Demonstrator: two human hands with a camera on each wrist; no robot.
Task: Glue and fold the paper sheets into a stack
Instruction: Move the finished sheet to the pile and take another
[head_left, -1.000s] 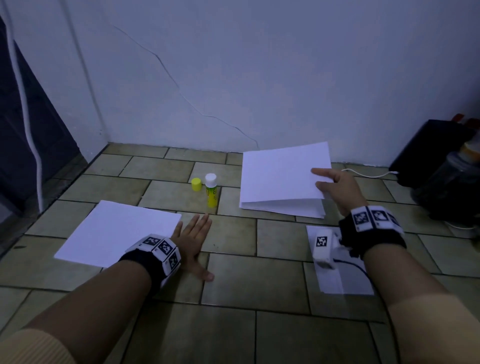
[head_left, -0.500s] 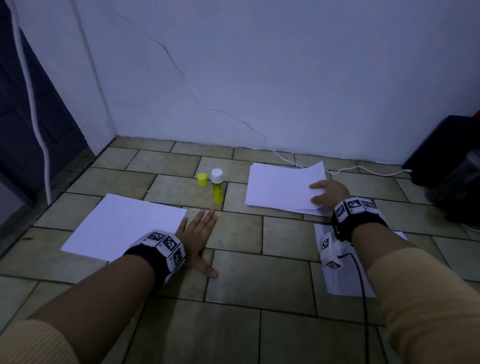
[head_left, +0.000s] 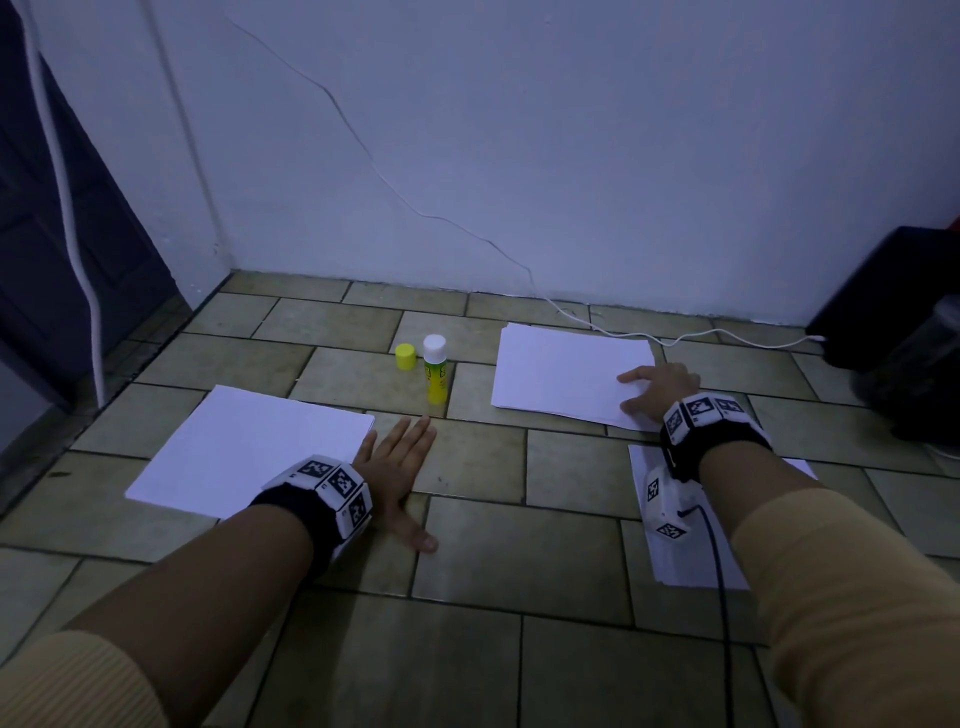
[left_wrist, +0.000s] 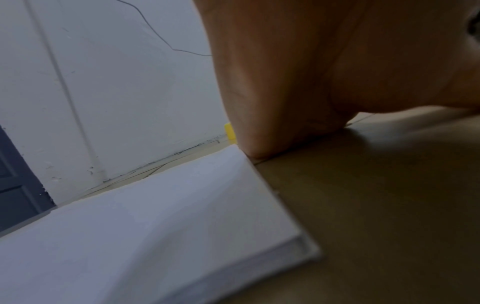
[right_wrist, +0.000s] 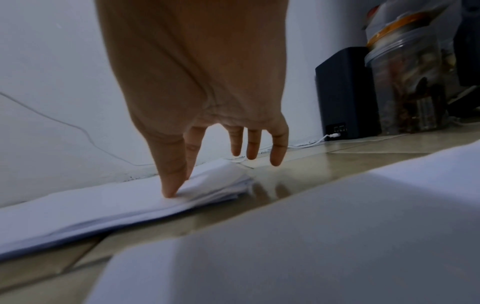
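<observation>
A stack of folded white sheets (head_left: 566, 371) (right_wrist: 103, 203) lies flat on the tiled floor at the back right. My right hand (head_left: 657, 387) (right_wrist: 207, 164) rests on its near right corner with straight fingers, thumb and forefinger pressing the paper. A second pile of white paper (head_left: 249, 449) (left_wrist: 145, 226) lies at the left. My left hand (head_left: 397, 470) lies flat and open on the floor beside that pile's right edge, holding nothing. An uncapped yellow glue stick (head_left: 435, 370) stands upright between the piles, its yellow cap (head_left: 405, 356) just left of it.
Another white sheet (head_left: 691, 561) lies under my right forearm. A white cable (head_left: 675, 340) runs along the wall's foot to a black box (head_left: 893, 306) (right_wrist: 345, 92) at the far right, next to a clear jar (right_wrist: 407, 82). A dark door (head_left: 57, 218) stands at the left.
My right hand has lowered the folded sheets from tilted in the air down flat onto the floor and now presses on their corner. My left hand has stayed put.
</observation>
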